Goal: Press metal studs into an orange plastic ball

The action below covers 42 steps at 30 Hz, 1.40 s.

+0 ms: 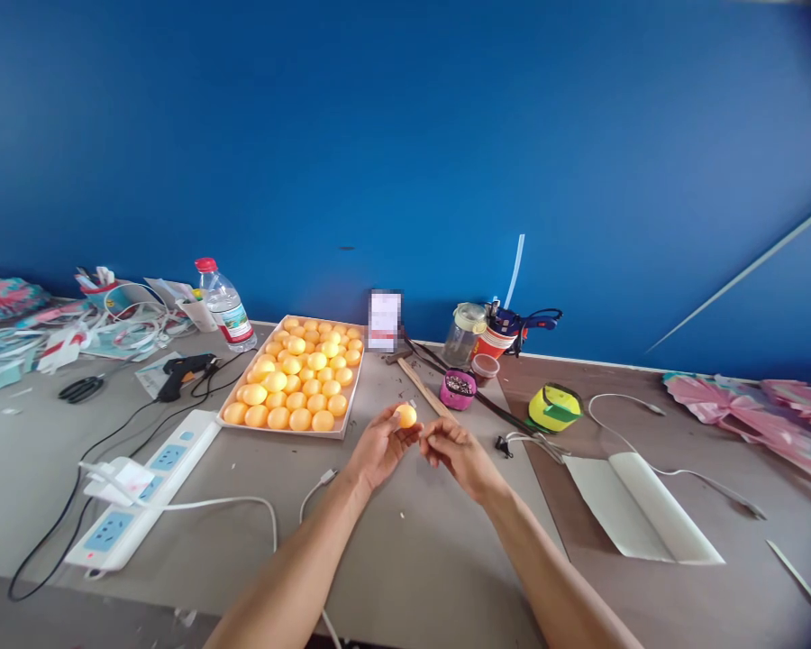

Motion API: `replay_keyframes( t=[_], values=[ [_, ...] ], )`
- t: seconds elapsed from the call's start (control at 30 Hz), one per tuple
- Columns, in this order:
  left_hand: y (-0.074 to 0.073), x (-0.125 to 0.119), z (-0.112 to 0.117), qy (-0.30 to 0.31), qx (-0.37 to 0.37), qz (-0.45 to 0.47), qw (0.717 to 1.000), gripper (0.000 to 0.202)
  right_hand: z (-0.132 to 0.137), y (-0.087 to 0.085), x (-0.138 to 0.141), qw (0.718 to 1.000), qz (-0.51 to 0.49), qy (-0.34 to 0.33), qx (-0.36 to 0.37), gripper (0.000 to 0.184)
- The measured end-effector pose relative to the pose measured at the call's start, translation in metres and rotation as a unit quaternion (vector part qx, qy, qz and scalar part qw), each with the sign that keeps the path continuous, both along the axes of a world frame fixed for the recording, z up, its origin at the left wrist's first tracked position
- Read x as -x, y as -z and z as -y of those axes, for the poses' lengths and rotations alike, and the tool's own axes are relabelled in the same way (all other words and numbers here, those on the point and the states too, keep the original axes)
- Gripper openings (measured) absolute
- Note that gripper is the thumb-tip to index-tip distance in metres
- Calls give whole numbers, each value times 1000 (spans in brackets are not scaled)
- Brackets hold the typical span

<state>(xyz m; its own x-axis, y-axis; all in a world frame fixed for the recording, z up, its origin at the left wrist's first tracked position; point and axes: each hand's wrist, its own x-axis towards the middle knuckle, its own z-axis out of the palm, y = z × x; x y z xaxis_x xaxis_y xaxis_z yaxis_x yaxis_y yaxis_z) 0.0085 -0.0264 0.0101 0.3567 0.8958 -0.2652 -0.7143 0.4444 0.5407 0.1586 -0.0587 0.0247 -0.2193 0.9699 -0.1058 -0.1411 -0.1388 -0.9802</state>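
Observation:
My left hand (pixel 382 443) is closed around an orange ping-pong ball (pixel 406 415), held above the grey table. Right beside it, the fingers of my right hand (pixel 456 451) are pinched together near the ball; whatever they grip is too small to make out. To the left lies a shallow box (pixel 349 410) filled with many orange balls like this one. A purple container (pixel 458 389) of small dark metallic pieces stands just beyond my right hand, and a hammer (pixel 423 388) with a wooden handle lies between it and the ball box.
At left lie a white power strip (pixel 155 478), a black glue gun (pixel 181 374), scissors (pixel 81 389) and a water bottle (pixel 226 306). At right are a glass jar (pixel 465 335), a yellow-green container (pixel 554 407), a paper roll (pixel 655 505) and cables. A blue wall (pixel 405 153) closes off the back.

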Motion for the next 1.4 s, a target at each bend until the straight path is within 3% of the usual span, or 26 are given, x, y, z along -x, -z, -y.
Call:
replay_keyframes(
  t=[0.07, 0.1, 0.2, 0.27, 0.33, 0.43, 0.53, 0.63, 0.77, 0.87, 0.93, 1.03, 1.13, 1.17, 1.27, 1.4],
  values=[
    [-1, 0, 0, -17, 12, -2, 1000, 22, 19, -2, 6, 987, 154, -47, -30, 8],
    [-2, -1, 0, -25, 16, -2, 1000, 21, 29, -3, 9, 965, 238, -80, -70, 12],
    [-2, -1, 0, -32, 19, 3, 999, 20, 54, -6, 22, 854, 449, -166, -203, 20],
    [-2, 0, 0, -29, 16, 8, 999, 19, 62, -6, 30, 765, 562, -211, -236, 20],
    [-2, 0, -1, -27, 13, 10, 999, 18, 63, -5, 37, 706, 625, -229, -242, 22],
    [0, 1, -1, -26, 12, 11, 1000, 18, 61, -1, 41, 679, 648, -240, -249, 21],
    [2, 0, -2, -27, 17, 8, 999, 18, 57, -2, 33, 711, 616, -225, -253, 19],
    [4, -1, -2, -32, 18, -3, 999, 18, 37, -15, 9, 763, 570, -139, -269, 20],
    [5, -2, -1, -20, 0, -16, 1000, 22, -23, -46, -37, 786, 552, 56, -274, 22],
    [3, -1, 0, -15, 1, -21, 1000, 24, -69, -60, -61, 808, 540, 109, -210, 20],
    [1, -1, 1, -17, 4, -22, 1000, 25, -84, -60, -67, 813, 534, 118, -199, 20],
    [-1, -2, 2, -8, 11, -22, 1000, 28, -77, -52, -58, 833, 498, 141, -196, 25],
    [-1, -2, 4, 12, 10, -16, 1000, 31, -49, -38, -34, 953, 234, 139, -134, 19],
    [0, -2, 4, 15, 6, -11, 1000, 33, -40, -33, -25, 977, 145, 115, -107, 20],
    [1, -1, 3, 12, -7, 8, 1000, 35, -23, -19, -1, 996, -30, 74, -41, 24],
    [2, 1, 0, 3, -7, 10, 1000, 36, -25, -2, 14, 986, -152, 73, -4, 24]
  ],
)
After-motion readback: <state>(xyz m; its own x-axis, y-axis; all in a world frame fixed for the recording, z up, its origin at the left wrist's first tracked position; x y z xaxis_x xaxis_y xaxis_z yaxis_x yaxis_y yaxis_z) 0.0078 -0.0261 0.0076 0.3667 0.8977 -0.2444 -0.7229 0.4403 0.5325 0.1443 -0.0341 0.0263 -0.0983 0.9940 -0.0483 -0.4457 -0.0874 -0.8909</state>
